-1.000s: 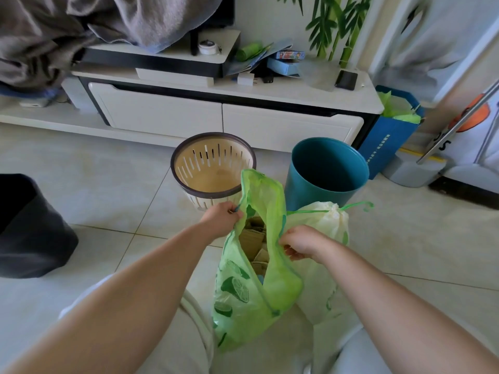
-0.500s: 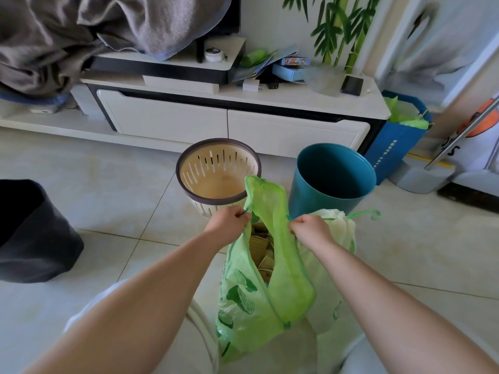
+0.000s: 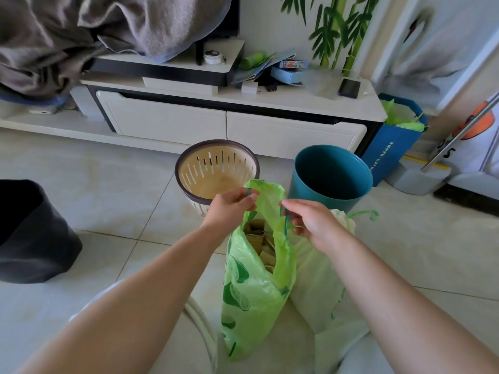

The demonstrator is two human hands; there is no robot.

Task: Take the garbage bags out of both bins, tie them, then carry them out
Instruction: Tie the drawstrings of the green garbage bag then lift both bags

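A bright green garbage bag [image 3: 253, 287] with a lime print stands open on the floor between my knees, cardboard scraps showing inside. My left hand [image 3: 229, 206] pinches its drawstring at the left of the mouth. My right hand [image 3: 310, 220] pinches the drawstring at the right of the mouth. Behind it leans a paler green bag [image 3: 321, 287], its top gathered, a drawstring loop [image 3: 364, 213] sticking out to the right. Both bins stand bare beyond: a beige slotted bin [image 3: 217, 171] with a dark rim and a teal bin [image 3: 332, 174].
A white TV cabinet [image 3: 229, 128] runs along the wall behind the bins. A dark fabric object [image 3: 29, 233] sits on the tiles at left. A blue paper bag [image 3: 394, 141] with green liners stands at right, beside a mop base [image 3: 421, 176].
Both hands have risen with the mouth of the bright green bag. My right hand moved from the bag's rim to pinching the drawstring. The camera came closer to the bins.
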